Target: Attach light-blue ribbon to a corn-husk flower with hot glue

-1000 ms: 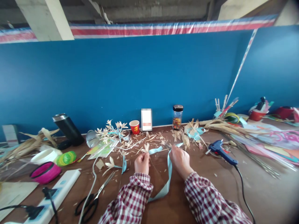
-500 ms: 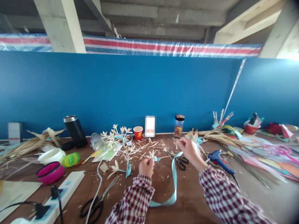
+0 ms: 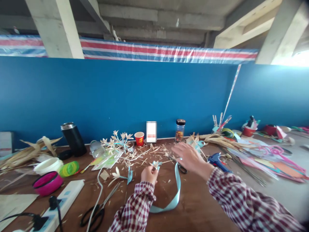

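Note:
My left hand (image 3: 149, 175) is closed around a small flower (image 3: 154, 165) with pale, husk-like petals and a light blue piece at its side. A light blue ribbon (image 3: 176, 196) loops across the table between my two hands, its upper end reaching up beneath my right hand. My right hand (image 3: 188, 158) hovers to the right of the flower, slightly blurred, fingers stretched out and nothing visible in them. Below it show the black handles of a pair of scissors (image 3: 182, 169). Left of my left hand lies another pale flower (image 3: 116, 173) with a blue ribbon piece.
Larger black-handled scissors (image 3: 96, 216) and a power strip (image 3: 64, 201) lie at front left. A blue glue gun (image 3: 218, 162) is beside my right forearm. Husk scraps litter the middle; behind them stand a red paper cup (image 3: 139, 139), a lidded jar (image 3: 180, 131) and a black flask (image 3: 74, 140).
My right hand has gone from a pinch to stretched fingers and moved slightly left. My left hand still holds the flower. The whole view has shifted a little.

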Demonstrator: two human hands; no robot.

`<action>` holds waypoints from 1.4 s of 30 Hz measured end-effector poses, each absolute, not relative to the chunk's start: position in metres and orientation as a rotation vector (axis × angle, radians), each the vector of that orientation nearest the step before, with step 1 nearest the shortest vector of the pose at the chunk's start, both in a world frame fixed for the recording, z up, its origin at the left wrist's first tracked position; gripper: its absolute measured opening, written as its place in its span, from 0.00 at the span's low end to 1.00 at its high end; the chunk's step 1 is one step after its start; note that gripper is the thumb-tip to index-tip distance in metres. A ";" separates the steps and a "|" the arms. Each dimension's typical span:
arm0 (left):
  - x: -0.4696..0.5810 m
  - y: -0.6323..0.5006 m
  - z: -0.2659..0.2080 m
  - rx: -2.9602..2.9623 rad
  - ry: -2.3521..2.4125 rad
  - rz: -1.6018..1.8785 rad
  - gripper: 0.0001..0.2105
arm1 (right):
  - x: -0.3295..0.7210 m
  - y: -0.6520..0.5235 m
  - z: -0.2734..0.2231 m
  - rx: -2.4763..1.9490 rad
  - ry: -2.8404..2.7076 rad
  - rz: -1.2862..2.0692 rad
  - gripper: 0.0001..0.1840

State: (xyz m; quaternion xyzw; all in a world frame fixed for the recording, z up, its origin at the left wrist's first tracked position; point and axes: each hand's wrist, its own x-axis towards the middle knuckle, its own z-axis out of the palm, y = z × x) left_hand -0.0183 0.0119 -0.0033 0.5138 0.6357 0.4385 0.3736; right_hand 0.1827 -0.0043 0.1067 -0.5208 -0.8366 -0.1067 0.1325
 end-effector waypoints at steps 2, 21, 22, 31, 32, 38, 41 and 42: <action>-0.020 0.011 -0.001 1.212 1.599 1.134 0.09 | 0.179 -0.024 0.102 -1.354 -2.520 -0.432 0.31; -0.015 -0.077 0.115 1.910 1.011 0.788 0.14 | 0.167 -0.124 0.095 -0.765 -2.697 -0.504 0.21; -0.013 -0.080 0.116 1.897 0.982 0.703 0.13 | 0.166 -0.127 0.096 -0.729 -2.702 -0.514 0.20; -0.003 -0.100 0.109 1.556 0.843 0.526 0.06 | 0.165 -0.144 0.100 -0.561 -2.672 -0.606 0.15; -0.006 -0.101 0.110 1.543 0.863 0.516 0.07 | 0.168 -0.145 0.101 -0.543 -2.679 -0.603 0.15; -0.055 -0.074 0.121 1.557 1.290 0.704 0.12 | 0.197 -0.150 0.094 -0.623 -2.711 -0.495 0.23; -0.090 -0.052 0.133 1.479 1.511 0.844 0.15 | 0.212 -0.148 0.086 -0.711 -2.713 -0.405 0.28; -0.101 -0.044 0.139 1.462 1.543 0.845 0.16 | 0.217 -0.147 0.083 -0.730 -2.716 -0.387 0.29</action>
